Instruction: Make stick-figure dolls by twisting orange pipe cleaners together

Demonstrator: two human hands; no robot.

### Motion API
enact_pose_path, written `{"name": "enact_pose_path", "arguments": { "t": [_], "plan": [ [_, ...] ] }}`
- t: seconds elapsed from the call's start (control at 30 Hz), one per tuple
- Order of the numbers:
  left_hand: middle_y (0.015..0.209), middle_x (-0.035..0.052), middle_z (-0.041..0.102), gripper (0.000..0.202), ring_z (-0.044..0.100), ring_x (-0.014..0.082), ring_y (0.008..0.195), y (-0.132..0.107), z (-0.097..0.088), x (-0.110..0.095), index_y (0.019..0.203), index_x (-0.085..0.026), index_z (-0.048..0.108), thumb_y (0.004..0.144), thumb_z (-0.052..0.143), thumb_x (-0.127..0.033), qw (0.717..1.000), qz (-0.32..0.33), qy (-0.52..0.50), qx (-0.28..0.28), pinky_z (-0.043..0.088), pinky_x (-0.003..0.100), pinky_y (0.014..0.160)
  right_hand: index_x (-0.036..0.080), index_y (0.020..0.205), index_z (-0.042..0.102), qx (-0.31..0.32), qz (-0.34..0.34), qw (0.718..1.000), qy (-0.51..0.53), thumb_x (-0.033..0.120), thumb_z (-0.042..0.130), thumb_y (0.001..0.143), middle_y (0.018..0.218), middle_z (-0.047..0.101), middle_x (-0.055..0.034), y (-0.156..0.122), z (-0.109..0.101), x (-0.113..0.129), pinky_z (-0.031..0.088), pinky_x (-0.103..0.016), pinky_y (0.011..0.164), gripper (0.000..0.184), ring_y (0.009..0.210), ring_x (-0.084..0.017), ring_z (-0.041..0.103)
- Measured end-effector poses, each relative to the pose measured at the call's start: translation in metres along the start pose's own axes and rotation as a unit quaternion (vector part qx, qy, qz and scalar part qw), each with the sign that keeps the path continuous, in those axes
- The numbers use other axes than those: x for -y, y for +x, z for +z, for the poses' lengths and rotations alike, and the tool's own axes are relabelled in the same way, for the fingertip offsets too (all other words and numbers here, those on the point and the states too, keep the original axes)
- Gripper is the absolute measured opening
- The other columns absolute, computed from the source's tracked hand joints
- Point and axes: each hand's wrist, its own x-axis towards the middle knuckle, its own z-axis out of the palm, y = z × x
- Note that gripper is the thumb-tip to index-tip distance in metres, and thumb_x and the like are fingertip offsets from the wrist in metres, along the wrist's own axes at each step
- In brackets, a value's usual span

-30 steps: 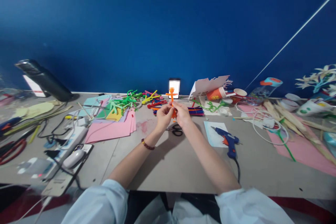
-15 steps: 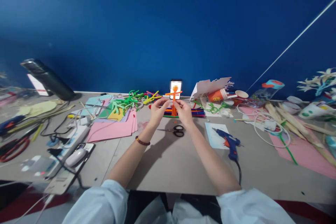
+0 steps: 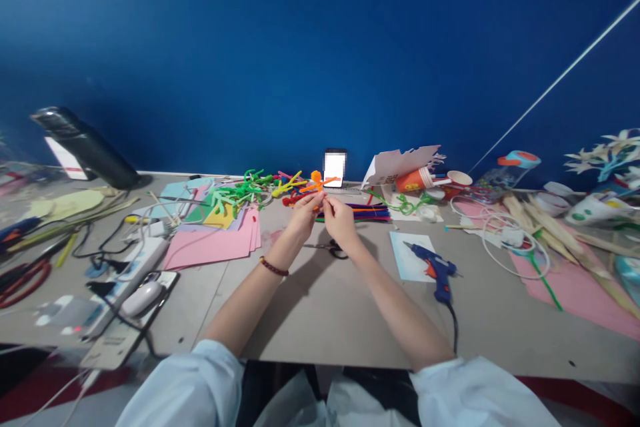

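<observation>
Both my hands meet above the middle of the grey table [image 3: 325, 307], pinched on a small orange pipe-cleaner figure [image 3: 317, 181]. My left hand [image 3: 304, 215], with a bead bracelet at the wrist, grips its lower part from the left. My right hand [image 3: 339, 220] pinches it from the right. The figure leans to the upper left, its round head and one arm showing above my fingers. Black scissors [image 3: 334, 250] lie on the table under my hands. A bundle of coloured pipe cleaners [image 3: 373, 212] lies just behind them.
Green, yellow and red pipe-cleaner figures [image 3: 250, 188] lie on coloured paper sheets [image 3: 213, 243] at the left. A blue glue gun [image 3: 434, 270] rests on paper at the right. A phone [image 3: 335, 167] leans on the blue wall. Paper cups [image 3: 417, 179], cables, a power strip [image 3: 137, 267].
The orange figure stood upright between my hands before; now it is tilted to the left and held lower. My hands have drawn closer together.
</observation>
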Motion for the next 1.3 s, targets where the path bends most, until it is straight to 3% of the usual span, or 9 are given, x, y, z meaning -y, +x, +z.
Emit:
{"name": "enact_pose_path", "arguments": {
  "t": [0.43, 0.57, 0.73, 0.93, 1.03, 1.13, 1.3],
  "plan": [
    [0.057, -0.0020, 0.055, 0.019, 0.046, 0.0053, 0.050, 0.002, -0.005, 0.000, 0.062, -0.013, 0.062, 0.063, 0.076, -0.026, 1.000, 0.006, 0.006, -0.021, 0.035, 0.020, 0.049, 0.021, 0.066, 0.056, 0.011, -0.001, 1.000, -0.021, 0.040, 0.038, 0.088, 0.059, 0.055, -0.0007, -0.007, 0.010, -0.003, 0.033, -0.026, 0.056, 0.034, 0.054, -0.015, 0.045],
    [0.059, -0.0014, 0.057, 0.016, 0.048, 0.0053, 0.052, 0.001, -0.003, -0.002, 0.064, -0.014, 0.063, 0.063, 0.075, -0.024, 1.000, 0.009, -0.007, -0.027, 0.036, 0.019, 0.050, 0.022, 0.066, 0.054, 0.007, -0.003, 1.000, -0.013, 0.038, 0.038, 0.088, 0.062, 0.057, -0.0015, -0.009, 0.011, 0.001, 0.034, -0.027, 0.059, 0.032, 0.057, -0.016, 0.049],
    [0.060, -0.0003, 0.059, 0.021, 0.049, 0.0061, 0.052, 0.001, -0.003, -0.007, 0.069, -0.014, 0.066, 0.064, 0.076, -0.032, 0.999, 0.010, -0.019, 0.028, 0.038, 0.019, 0.052, 0.022, 0.075, 0.056, 0.011, 0.014, 1.000, 0.021, 0.034, 0.037, 0.087, 0.071, 0.061, -0.0028, -0.007, 0.007, 0.009, 0.039, -0.027, 0.063, 0.026, 0.066, -0.018, 0.054],
    [0.072, 0.0020, 0.065, 0.024, 0.057, 0.0100, 0.066, 0.002, -0.008, -0.002, 0.075, -0.016, 0.070, 0.062, 0.078, -0.034, 0.996, 0.022, 0.039, 0.072, 0.044, 0.022, 0.064, 0.021, 0.085, 0.064, 0.018, 0.066, 0.993, 0.098, 0.033, 0.046, 0.080, 0.084, 0.067, -0.0045, 0.007, 0.001, -0.011, 0.045, -0.030, 0.070, 0.022, 0.077, -0.019, 0.059],
    [0.074, 0.0028, 0.067, 0.027, 0.058, 0.0117, 0.068, 0.001, -0.007, 0.000, 0.077, -0.016, 0.071, 0.059, 0.080, -0.033, 0.994, 0.042, 0.086, 0.053, 0.045, 0.024, 0.065, 0.021, 0.085, 0.067, 0.030, 0.117, 0.980, 0.158, 0.035, 0.052, 0.076, 0.084, 0.068, -0.0040, 0.011, 0.001, -0.017, 0.045, -0.029, 0.066, 0.022, 0.074, -0.018, 0.059],
    [0.067, 0.0025, 0.064, 0.029, 0.055, 0.0102, 0.061, -0.001, -0.005, -0.001, 0.074, -0.014, 0.071, 0.059, 0.079, -0.037, 0.994, 0.045, 0.091, 0.027, 0.043, 0.022, 0.058, 0.020, 0.078, 0.067, 0.078, 0.184, 0.954, 0.221, 0.044, 0.059, 0.072, 0.070, 0.065, -0.0014, 0.011, 0.000, -0.015, 0.043, -0.027, 0.057, 0.026, 0.059, -0.014, 0.054],
    [0.054, -0.0026, 0.052, 0.034, 0.043, 0.0059, 0.045, 0.000, -0.009, -0.001, 0.074, -0.012, 0.066, 0.065, 0.075, -0.044, 0.995, 0.026, 0.082, 0.039, 0.034, 0.021, 0.045, 0.018, 0.064, 0.059, 0.143, 0.232, 0.914, 0.300, 0.058, 0.066, 0.065, 0.055, 0.055, 0.0019, 0.011, 0.000, -0.013, 0.038, -0.024, 0.049, 0.041, 0.048, -0.010, 0.047]
  ]
}}
